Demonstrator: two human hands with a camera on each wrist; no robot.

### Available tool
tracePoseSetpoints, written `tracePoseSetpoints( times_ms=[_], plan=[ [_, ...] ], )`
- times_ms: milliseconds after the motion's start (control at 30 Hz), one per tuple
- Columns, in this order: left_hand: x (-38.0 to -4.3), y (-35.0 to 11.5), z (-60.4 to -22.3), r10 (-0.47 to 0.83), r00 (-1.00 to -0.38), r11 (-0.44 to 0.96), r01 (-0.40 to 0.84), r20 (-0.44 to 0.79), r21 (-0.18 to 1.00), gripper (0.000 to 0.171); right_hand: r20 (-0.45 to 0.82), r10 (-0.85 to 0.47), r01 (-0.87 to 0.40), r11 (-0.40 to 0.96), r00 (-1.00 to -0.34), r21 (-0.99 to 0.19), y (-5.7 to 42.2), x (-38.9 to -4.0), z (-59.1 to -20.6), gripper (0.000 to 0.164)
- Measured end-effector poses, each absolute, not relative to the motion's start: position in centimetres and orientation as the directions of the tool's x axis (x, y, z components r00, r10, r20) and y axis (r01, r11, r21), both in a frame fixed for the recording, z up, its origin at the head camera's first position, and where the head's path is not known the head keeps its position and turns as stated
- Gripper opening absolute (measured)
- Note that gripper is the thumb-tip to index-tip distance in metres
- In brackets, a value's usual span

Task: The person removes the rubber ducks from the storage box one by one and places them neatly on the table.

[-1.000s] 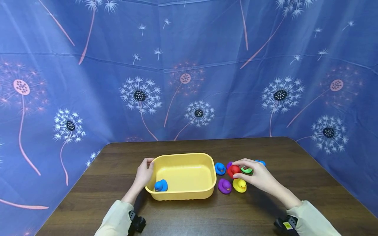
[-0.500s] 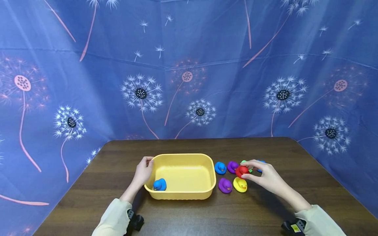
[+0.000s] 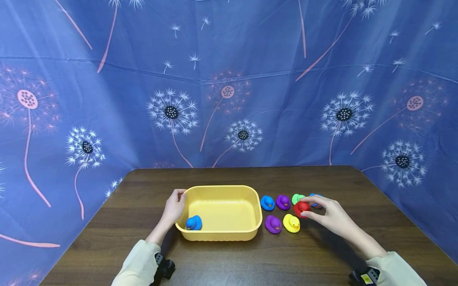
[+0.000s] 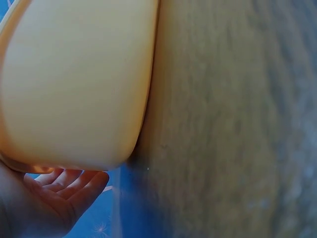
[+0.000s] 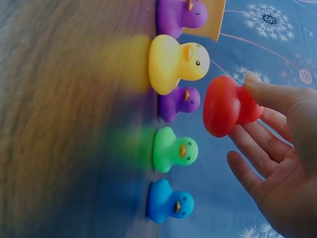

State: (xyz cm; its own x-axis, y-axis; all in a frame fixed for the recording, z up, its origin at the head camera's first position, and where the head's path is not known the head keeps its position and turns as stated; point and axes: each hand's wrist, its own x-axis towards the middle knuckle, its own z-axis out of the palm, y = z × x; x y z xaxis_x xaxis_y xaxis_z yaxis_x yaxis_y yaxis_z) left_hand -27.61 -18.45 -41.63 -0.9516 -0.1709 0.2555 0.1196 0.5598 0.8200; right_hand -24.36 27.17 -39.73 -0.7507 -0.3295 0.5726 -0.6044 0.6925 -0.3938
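The left hand [image 3: 174,206] holds the left end of a yellow plastic tub [image 3: 222,236], its fingers against the outer wall in the left wrist view. A blue rubber duck [image 3: 193,223] sits in the tub's near left corner. Between thumb and fingers, the right hand [image 3: 330,216] pinches a red rubber duck [image 5: 221,106], raised off the table with its flat base showing in the right wrist view. Close by stand a green duck [image 5: 173,150] and another blue duck [image 5: 170,201], which the hand partly covers in the head view.
Right of the tub stand a blue duck [image 3: 267,203], a purple duck [image 3: 283,202], a second purple duck [image 3: 273,224] and a yellow duck [image 3: 291,223]. The brown wooden table [image 3: 229,264] ends at a blue dandelion-print cloth [image 3: 279,131].
The right hand has moved right with the red duck, away from the purple duck and in front of the green one. The left hand stays at the tub.
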Motion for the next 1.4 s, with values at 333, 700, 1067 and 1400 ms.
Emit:
tracePoseSetpoints(
  times_ms=[333,700,1067,1400],
  plan=[
    [-27.6,-18.4,-41.7,-0.166,-0.955,0.565,0.113,0.247,0.817,0.026,0.563,-0.325,-0.595,0.696,-0.76,-0.401,28.2,-24.2,-40.8,0.035],
    [-27.5,-18.4,-41.7,-0.17,-0.954,0.562,0.11,0.245,0.82,0.026,0.531,-0.332,-0.584,0.693,-0.78,-0.424,29.0,-23.9,-41.4,0.035],
    [-27.6,-18.4,-41.7,-0.175,-0.952,0.565,0.113,0.252,0.817,0.026,0.486,-0.387,-0.602,0.668,-0.784,-0.439,29.6,-23.4,-41.5,0.032],
    [-27.5,-18.4,-41.6,-0.168,-0.952,0.568,0.117,0.254,0.815,0.026,0.432,-0.413,-0.589,0.668,-0.802,-0.455,30.0,-23.3,-41.5,0.032]
  ],
)
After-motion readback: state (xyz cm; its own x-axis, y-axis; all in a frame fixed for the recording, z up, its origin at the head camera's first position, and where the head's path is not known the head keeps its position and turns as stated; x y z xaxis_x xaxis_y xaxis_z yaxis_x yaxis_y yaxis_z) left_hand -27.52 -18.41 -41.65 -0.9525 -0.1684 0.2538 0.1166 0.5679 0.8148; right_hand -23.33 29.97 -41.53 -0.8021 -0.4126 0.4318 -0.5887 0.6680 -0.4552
